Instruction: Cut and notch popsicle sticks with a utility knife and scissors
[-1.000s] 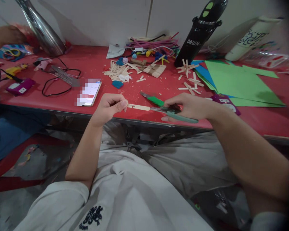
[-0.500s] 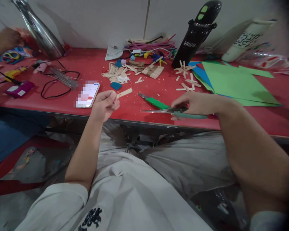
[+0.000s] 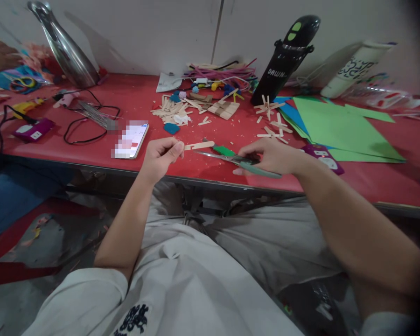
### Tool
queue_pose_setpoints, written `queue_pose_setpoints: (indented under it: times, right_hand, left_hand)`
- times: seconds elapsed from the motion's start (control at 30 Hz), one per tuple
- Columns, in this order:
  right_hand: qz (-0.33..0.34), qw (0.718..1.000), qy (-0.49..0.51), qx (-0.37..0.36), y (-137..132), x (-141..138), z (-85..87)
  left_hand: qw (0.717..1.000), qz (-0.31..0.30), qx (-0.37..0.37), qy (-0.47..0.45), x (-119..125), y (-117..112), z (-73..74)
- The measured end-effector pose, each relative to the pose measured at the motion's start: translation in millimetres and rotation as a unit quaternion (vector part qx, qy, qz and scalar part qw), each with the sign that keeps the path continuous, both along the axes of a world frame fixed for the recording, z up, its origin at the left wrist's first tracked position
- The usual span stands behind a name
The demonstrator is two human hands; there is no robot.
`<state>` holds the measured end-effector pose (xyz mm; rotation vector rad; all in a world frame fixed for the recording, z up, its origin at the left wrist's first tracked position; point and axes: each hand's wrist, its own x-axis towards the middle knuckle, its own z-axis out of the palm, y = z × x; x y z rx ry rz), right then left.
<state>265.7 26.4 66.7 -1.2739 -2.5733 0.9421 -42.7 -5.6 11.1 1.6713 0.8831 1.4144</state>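
Teal-handled scissors (image 3: 247, 164), pale stick (image 3: 199, 145) (red table (image 3: 133, 93)).

Bare tabletop (image 3: 378, 179) along near edge, right of right hand (image 3: 273, 156). Phone (image 3: 131, 140), purple box (image 3: 33, 129) block left; stick scraps (image 3: 175, 109), bottle (image 3: 287, 58) crowd far edge; green paper (image 3: 339, 126) covers right.

The left hand (image 3: 161, 158) is gripping one craft stick (image 3: 199, 145), the right hand (image 3: 271, 156) one pair of scissors (image 3: 241, 162). One phone (image 3: 131, 140) and two bottles (image 3: 283, 60) are sitting nearby.
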Motion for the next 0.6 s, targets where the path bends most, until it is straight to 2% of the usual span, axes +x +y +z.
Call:
queue_pose_setpoints:
  times: [0.27,0.6]
  right_hand:
    - [0.009,1.000,-0.004,-0.013,-3,-2,6.2]
    - [0.021,0.999,0.002,-0.025,-5,-1,9.6]
  left_hand:
    - [0.997,0.014,0.045,0.064,8,-7,12.8]
    - [0.997,0.024,0.035,0.062,6,-6,11.1]
